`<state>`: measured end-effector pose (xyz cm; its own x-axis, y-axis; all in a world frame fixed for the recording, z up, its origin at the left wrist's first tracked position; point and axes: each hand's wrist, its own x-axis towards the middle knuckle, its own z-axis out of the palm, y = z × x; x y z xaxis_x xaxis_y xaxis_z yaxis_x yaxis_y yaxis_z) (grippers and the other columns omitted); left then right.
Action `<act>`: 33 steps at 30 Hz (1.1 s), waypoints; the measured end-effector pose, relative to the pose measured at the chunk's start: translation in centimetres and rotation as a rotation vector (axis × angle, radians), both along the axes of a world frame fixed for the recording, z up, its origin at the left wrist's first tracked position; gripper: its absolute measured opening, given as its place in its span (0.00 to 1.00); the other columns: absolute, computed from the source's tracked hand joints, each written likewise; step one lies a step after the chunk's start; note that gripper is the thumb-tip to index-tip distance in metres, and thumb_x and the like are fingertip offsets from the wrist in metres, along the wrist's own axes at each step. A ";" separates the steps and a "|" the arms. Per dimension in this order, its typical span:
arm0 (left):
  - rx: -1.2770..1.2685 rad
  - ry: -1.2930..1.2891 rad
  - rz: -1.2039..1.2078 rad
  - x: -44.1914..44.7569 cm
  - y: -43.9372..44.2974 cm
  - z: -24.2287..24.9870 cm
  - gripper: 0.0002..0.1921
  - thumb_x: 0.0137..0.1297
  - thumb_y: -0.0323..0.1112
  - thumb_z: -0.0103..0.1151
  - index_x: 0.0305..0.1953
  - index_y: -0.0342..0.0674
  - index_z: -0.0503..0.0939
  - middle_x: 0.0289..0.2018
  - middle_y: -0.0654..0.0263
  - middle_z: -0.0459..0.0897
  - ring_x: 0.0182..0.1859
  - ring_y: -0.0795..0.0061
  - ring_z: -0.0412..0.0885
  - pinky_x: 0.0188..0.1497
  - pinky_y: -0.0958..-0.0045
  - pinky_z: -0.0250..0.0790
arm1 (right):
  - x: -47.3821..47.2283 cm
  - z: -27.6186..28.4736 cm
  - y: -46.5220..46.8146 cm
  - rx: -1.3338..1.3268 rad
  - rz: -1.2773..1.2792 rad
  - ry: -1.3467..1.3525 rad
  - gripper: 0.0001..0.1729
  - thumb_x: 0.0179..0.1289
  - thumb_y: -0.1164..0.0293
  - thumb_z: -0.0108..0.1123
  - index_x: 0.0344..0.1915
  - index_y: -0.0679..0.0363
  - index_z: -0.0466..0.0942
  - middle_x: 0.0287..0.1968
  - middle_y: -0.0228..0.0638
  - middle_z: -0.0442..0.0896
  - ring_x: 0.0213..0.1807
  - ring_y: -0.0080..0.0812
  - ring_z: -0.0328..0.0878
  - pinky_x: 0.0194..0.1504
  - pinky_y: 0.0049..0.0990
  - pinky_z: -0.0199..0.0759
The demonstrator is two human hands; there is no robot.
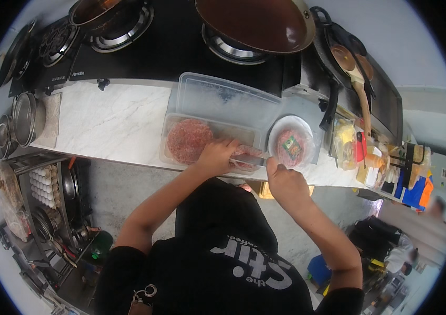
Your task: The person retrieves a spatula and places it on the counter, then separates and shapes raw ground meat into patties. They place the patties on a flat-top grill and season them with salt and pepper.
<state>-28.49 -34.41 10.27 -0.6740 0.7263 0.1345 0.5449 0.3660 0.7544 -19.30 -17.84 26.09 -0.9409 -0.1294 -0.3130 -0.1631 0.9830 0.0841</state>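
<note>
A clear plastic container (164, 136) lies near the counter's front edge, with a round of raw ground meat (190, 141) in its left part. My left hand (219, 157) rests on a smaller piece of ground meat (246, 151) at the container's front right. In my right hand (288, 181) is the handle of a knife (251, 160), its blade pointing left against that piece. Right of the container stands a white bowl (276, 136) with a wrapped, labelled pack of ground meat (290, 145). My palms and the blade's tip are partly hidden.
Behind the container lies its clear lid (227, 96). A large pan (254, 23) and a pot (97, 19) stand on the gas hob. Sieves (26, 120) sit at the left, packages (345, 143) and a wooden-handled ladle (361, 92) at the right. People are at the far right.
</note>
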 end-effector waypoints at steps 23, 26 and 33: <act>0.037 -0.211 -0.041 0.1 -1.7 0.8 0.33 0.47 0.32 0.71 0.58 0.41 0.71 0.58 0.55 0.70 0.59 0.54 0.70 0.59 0.61 0.66 | 5.3 -6.0 3.3 -0.888 -0.712 0.068 0.12 0.68 0.73 0.50 0.47 0.66 0.62 0.35 0.59 0.80 0.39 0.64 0.76 0.38 0.50 0.68; 0.201 0.038 0.031 1.1 -2.2 0.3 0.29 0.47 0.36 0.72 0.54 0.45 0.76 0.54 0.59 0.72 0.56 0.55 0.71 0.58 0.59 0.65 | 6.0 -6.5 3.2 -0.924 -0.702 0.143 0.12 0.67 0.74 0.50 0.47 0.66 0.62 0.34 0.58 0.81 0.38 0.63 0.77 0.37 0.50 0.69; 0.249 0.044 0.202 3.3 -2.7 0.0 0.20 0.50 0.31 0.71 0.47 0.43 0.80 0.51 0.57 0.70 0.55 0.56 0.70 0.57 0.61 0.64 | 7.3 -5.6 2.9 -0.757 -0.724 0.107 0.11 0.67 0.74 0.51 0.45 0.66 0.63 0.31 0.58 0.80 0.35 0.62 0.77 0.34 0.51 0.69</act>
<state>-25.22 -37.10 10.29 -0.7907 0.5199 0.3233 0.5139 0.2769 0.8119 -11.95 -14.96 20.49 -0.8894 0.3479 -0.2965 0.4565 0.6446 -0.6132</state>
